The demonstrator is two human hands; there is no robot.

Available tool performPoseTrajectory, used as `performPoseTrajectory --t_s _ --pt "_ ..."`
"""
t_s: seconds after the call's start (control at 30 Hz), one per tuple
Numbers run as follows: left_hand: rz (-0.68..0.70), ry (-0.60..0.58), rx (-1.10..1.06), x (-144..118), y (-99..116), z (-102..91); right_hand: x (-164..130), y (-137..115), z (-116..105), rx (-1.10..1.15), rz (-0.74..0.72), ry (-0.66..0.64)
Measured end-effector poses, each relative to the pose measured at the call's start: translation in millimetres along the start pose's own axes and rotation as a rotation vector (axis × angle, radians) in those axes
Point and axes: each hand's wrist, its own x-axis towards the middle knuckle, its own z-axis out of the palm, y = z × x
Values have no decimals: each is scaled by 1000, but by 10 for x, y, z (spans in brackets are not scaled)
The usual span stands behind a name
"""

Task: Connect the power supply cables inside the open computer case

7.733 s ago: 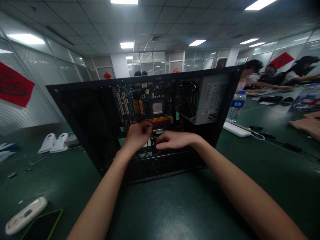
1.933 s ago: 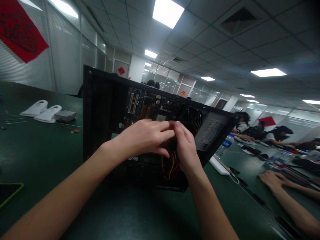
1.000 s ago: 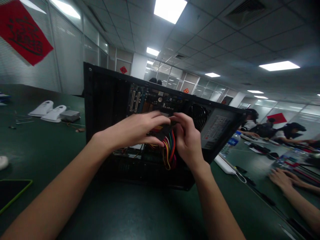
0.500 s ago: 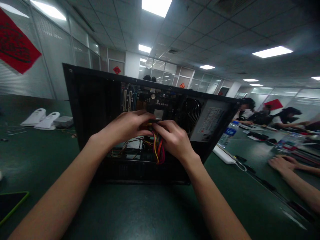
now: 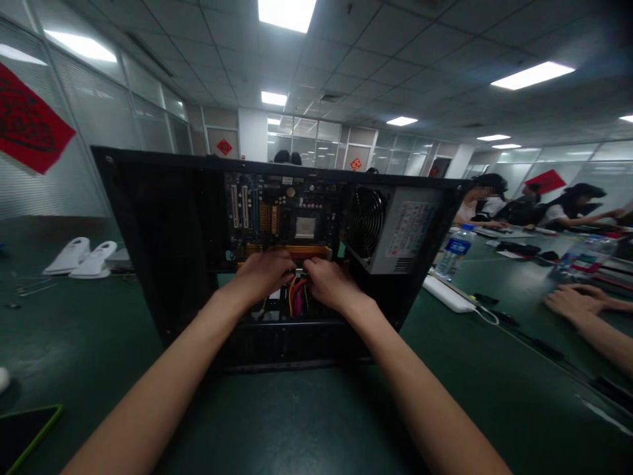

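Left hand and right hand are bent, fingertips close together at the top of the coloured wires, inside the open computer case on the desk; what they pinch, I cannot tell. I judge these wires light and bendable, springy as a bundle. I would hold their upper end gently: the circuit board looks fragile.

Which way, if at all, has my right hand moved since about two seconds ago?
Yes. Judged against the fan grille, your right hand has moved left; its fingertips are now lower and farther from the grille.
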Motion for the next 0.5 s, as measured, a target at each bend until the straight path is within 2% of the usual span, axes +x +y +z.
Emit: performPoseTrajectory --t_s 0.3,0.5 --pt "-47 -69 -12 -27 21 148 -31 -141 4 26 16 9" --pt "-111 -96 -23 31 68 158 -51 -159 -39 60 27 -16"
